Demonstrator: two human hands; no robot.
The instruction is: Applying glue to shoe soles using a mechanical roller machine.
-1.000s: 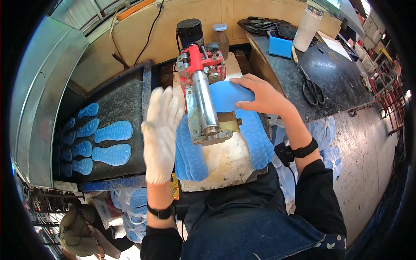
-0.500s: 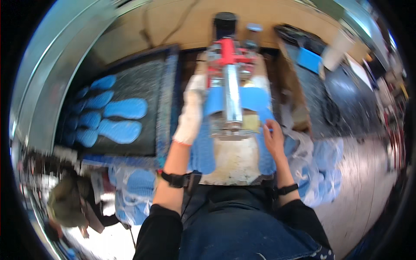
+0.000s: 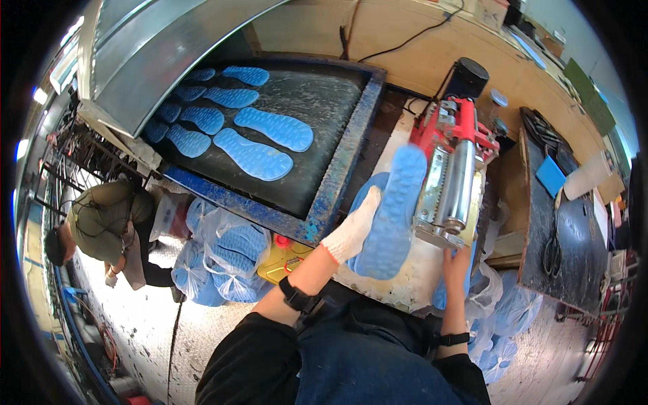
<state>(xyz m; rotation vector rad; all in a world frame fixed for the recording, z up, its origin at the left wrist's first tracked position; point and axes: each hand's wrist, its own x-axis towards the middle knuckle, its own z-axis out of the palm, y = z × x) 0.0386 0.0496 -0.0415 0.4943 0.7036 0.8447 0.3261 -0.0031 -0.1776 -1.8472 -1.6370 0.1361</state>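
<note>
Conveyor (image 3: 324,98), one (blue-framed); roller machine (image 3: 459,182), one; conveyor insoles (image 3: 273,129), ten visible; raised insole (image 3: 395,219), one, tilted beside the machine; left hand (image 3: 358,226), gloved, forearm angled rightward, fingers clamped on that insole's edge; right hand (image 3: 457,266), at the machine's near end, finger state cannot be told.

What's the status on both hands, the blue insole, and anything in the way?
Gloved left hand gripping blue insole beside roller machine. Bare right hand at machine's front end, grip unclear. Machine partly blocks view of that hand.
</note>
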